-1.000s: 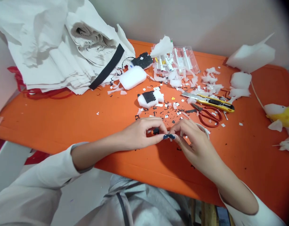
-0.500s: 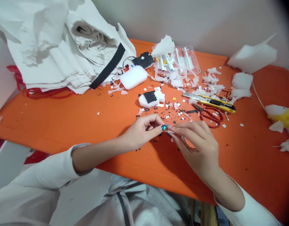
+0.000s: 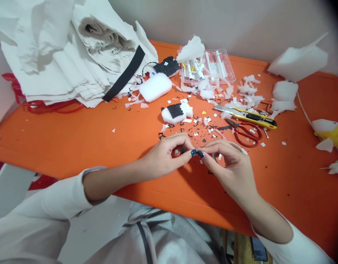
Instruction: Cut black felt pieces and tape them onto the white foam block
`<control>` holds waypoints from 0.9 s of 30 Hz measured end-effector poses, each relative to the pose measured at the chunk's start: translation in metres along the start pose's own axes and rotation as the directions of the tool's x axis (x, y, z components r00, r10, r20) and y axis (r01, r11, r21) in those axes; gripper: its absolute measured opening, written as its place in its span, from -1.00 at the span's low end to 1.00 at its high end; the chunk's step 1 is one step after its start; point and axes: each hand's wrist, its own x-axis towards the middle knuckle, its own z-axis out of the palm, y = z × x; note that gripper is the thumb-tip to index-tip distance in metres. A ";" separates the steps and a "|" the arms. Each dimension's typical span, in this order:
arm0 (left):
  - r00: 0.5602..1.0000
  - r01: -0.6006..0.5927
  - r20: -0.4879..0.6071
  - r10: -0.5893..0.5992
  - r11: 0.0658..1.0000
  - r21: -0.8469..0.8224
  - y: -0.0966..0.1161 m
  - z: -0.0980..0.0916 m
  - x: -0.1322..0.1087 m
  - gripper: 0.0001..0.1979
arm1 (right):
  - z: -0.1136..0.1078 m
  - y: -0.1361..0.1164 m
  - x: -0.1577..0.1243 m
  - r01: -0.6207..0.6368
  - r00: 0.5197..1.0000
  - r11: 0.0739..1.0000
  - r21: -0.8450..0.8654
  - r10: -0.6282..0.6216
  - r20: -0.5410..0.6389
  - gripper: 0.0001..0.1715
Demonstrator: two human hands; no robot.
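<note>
Fingertips of left hand (image 3: 163, 157) and right hand (image 3: 232, 167) meet at near centre of the orange table (image 3: 75, 135). Left pinches a small black scrap (image 3: 182, 150) between thumb and forefinger. Right is drawn narrow, tips touching the left's; can't tell if it grips the scrap too. Just beyond lie paper snippets (image 3: 202, 126) and a foam block (image 3: 176, 112). Farther right: red scissors (image 3: 247, 132), yellow knife (image 3: 248, 116). Far side: marker box (image 3: 213, 66), paper stack (image 3: 61, 62).
</note>
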 end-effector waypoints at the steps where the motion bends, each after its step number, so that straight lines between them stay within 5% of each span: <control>1: 1.000 0.000 0.000 0.000 1.000 0.005 0.000 0.000 0.000 -0.87 | 0.000 0.000 0.001 -0.009 1.000 1.000 0.007 0.009 0.008 -0.88; 9: 1.000 -0.005 0.011 0.005 1.000 0.004 0.000 -0.001 0.001 -0.88 | -0.002 0.002 0.000 0.054 0.998 0.998 -0.038 -0.053 0.022 -0.87; 19: 0.998 0.049 0.040 -0.052 0.996 0.069 0.000 -0.001 0.001 -0.88 | -0.014 0.008 0.006 0.176 0.974 0.913 -0.367 -0.216 -0.068 -0.91; 27: 0.996 0.087 0.017 -0.088 0.993 0.077 -0.001 -0.002 0.001 -0.89 | -0.040 0.029 0.014 -0.126 0.978 0.637 -0.760 -0.048 -0.202 -0.93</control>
